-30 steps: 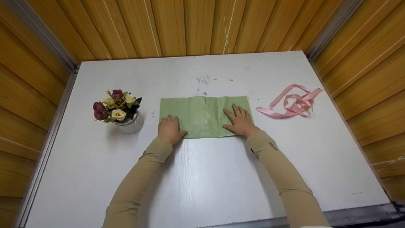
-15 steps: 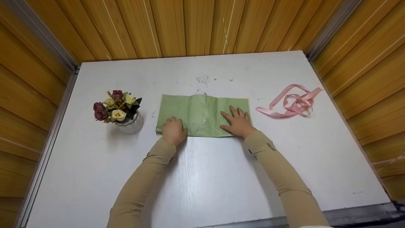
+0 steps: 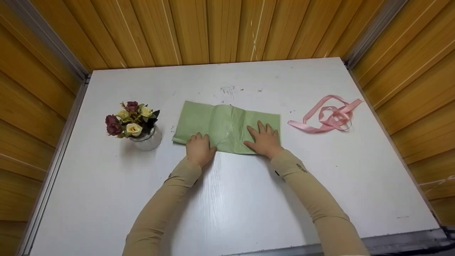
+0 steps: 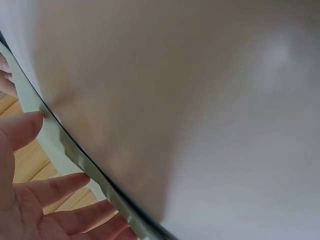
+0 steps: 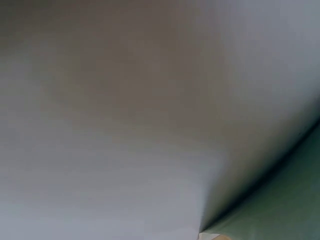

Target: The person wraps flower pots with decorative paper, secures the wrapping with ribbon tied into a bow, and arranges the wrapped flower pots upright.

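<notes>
sleeves of plain khaki cloth (image 3: 151, 217) reach in from the near side, over a grey metal strip (image 3: 401, 242) along the front edge and across a broad white tabletop with a faint grain (image 3: 220, 199). beyond the cuffs, both bare hands rest on a light green, oblong, creased sheet that looks like paper (image 3: 227, 124), lying folded at the middle of the table, slightly askew, its left end farther away than its right.

the left hand (image 3: 199, 149) is at the sheet's near edge, left of centre. from the wrist, its thumb and fingers show loosely spread, fairly straight, the tips touching the folded edge without closing round it. the right hand (image 3: 265, 140) lies palm down near the right end, fingers fanned wide over the green surface, gripping nothing; its own wrist camera catches only blurred white and a corner of green.

to the left, well apart from the sheet, a small whitish vase (image 3: 149, 141) stands upright with dark red and cream flowers (image 3: 131, 121). to the right, a glossy pink ribbon (image 3: 336, 117) lies in loose loops. farther back come small dark marks (image 3: 227, 89) on the white, then a yellow-brown wood-patterned wall (image 3: 220, 35).
</notes>
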Motion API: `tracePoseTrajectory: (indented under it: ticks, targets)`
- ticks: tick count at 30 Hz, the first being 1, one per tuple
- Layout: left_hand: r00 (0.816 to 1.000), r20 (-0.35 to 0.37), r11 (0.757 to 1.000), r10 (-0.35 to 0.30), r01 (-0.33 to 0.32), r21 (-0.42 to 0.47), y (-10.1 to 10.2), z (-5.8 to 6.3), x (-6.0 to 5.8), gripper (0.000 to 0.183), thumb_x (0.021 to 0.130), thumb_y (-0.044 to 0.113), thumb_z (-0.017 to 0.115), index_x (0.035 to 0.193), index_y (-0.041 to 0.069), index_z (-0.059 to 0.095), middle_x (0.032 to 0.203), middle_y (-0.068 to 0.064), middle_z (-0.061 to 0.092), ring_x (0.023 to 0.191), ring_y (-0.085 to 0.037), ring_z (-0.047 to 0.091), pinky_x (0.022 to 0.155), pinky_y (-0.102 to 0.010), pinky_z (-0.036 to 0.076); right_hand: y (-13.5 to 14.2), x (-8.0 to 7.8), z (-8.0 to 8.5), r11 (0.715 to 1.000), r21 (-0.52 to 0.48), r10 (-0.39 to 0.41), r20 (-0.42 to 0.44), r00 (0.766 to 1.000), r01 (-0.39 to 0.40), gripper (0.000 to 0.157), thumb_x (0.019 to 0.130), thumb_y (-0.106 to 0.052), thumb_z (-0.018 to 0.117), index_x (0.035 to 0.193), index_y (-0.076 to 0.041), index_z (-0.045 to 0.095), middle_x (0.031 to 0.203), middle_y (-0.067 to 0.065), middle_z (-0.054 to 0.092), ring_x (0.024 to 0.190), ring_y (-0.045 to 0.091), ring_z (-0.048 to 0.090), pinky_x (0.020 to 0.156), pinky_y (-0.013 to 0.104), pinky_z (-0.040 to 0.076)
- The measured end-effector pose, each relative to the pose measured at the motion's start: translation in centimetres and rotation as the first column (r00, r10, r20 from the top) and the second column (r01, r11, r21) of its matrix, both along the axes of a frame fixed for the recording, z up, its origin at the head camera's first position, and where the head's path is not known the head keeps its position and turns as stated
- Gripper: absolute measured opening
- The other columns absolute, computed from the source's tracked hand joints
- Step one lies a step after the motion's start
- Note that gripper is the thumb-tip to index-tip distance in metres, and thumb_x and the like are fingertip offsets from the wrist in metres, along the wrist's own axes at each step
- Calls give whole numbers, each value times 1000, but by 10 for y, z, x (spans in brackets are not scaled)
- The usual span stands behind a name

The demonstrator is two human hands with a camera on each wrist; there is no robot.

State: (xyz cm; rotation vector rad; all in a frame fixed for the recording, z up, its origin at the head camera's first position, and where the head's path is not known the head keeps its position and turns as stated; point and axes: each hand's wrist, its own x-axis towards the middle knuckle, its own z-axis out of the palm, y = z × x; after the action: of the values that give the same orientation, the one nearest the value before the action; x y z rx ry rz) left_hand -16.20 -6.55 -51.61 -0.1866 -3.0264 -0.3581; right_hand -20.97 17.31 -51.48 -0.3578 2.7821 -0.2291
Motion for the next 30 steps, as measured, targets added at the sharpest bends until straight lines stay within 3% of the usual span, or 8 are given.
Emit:
tracePoseTrajectory:
  ticks: [6, 10, 16, 22, 30]
  targets:
    - [1000, 13, 1000, -10, 10, 5, 3, -1, 0, 42, 84, 35, 67, 110, 2, 59, 101, -21, 58, 99, -38, 57, 84, -49, 48, -5, 1, 4, 999, -26, -40, 43, 998, 41, 69, 94, -55, 44, 151, -21, 25, 156, 23, 8, 140, 51, 8, 105, 72, 13]
    - [999, 40, 1000, -17, 18, -19, 7, 0, 1, 53, 86, 39, 65, 120, -1, 56, 116, -26, 55, 109, -40, 54, 91, -50, 46, -10, 1, 7, 999, 0, -55, 55, 997, 55, 66, 95, -52, 44, 151, -22, 26, 156, 23, 12, 139, 50, 14, 103, 70, 22]
    - [996, 88, 998, 7, -1, -67, 11, -1, 2, 70, 86, 48, 62, 128, -6, 51, 131, -30, 48, 121, -44, 46, 100, -52, 39, -13, 2, 9, 999, 33, -42, 64, 997, 40, 56, 98, -40, 43, 150, -24, 29, 154, 23, 17, 135, 48, 23, 97, 65, 35]
    - [989, 148, 997, 32, -22, -70, 14, 1, 1, 83, 83, 57, 62, 133, -7, 45, 136, -32, 42, 128, -45, 39, 104, -54, 35, -13, 6, 15, 999, 36, -28, 79, 997, 25, 51, 99, -31, 44, 149, -24, 31, 153, 23, 19, 132, 48, 26, 93, 63, 40]
    - [973, 226, 996, 49, -30, -87, 15, 4, -1, 98, 79, 66, 60, 138, -9, 38, 143, -31, 34, 134, -45, 31, 107, -55, 30, -17, 13, 22, 998, 51, 32, 49, 998, -34, 56, 92, -31, 58, 144, -18, 41, 134, 27, 39, 116, 43, 41, 86, 55, 46]
